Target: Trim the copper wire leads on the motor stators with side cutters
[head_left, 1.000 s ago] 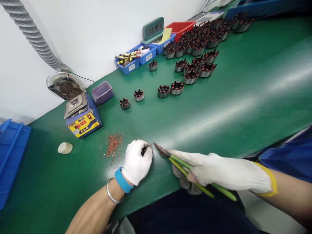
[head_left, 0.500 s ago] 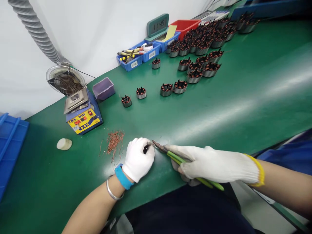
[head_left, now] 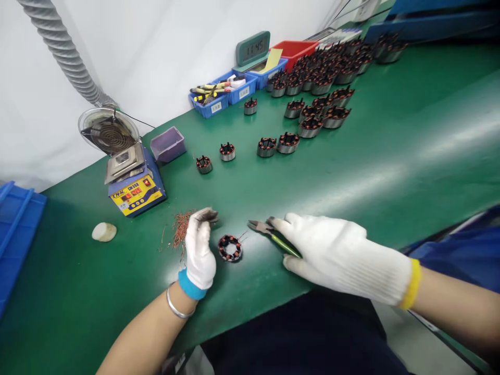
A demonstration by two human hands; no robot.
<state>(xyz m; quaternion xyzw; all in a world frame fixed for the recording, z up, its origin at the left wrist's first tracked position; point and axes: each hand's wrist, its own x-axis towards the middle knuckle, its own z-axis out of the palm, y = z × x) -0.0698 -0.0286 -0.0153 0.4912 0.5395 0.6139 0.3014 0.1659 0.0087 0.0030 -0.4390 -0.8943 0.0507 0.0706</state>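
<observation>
My left hand (head_left: pixel 199 245), in a white glove with a blue cuff, hovers with its fingertips pinched together beside a pile of cut copper wire ends (head_left: pixel 180 232). What the pinch holds is too small to make out. A small wound stator (head_left: pixel 229 248) lies free on the green mat just right of that hand. My right hand (head_left: pixel 344 252), also in a white glove, lies over the green handles of a pair of side cutters (head_left: pixel 269 234). The index finger runs along the tool. The cutter's jaws point left toward the stator, a short gap away.
A blue and yellow solder pot (head_left: pixel 133 182) stands at the back left, with a purple tray (head_left: pixel 167 145) beside it. Several stators (head_left: pixel 312 104) sit in rows further back. Blue bins (head_left: pixel 219 96) with tools line the wall. A blue crate (head_left: pixel 15 229) is at the far left.
My left hand let go of the stator, which now lies on the mat, and moved left to the wire scrap pile. The cutters drew back from the stator and dropped toward the mat.
</observation>
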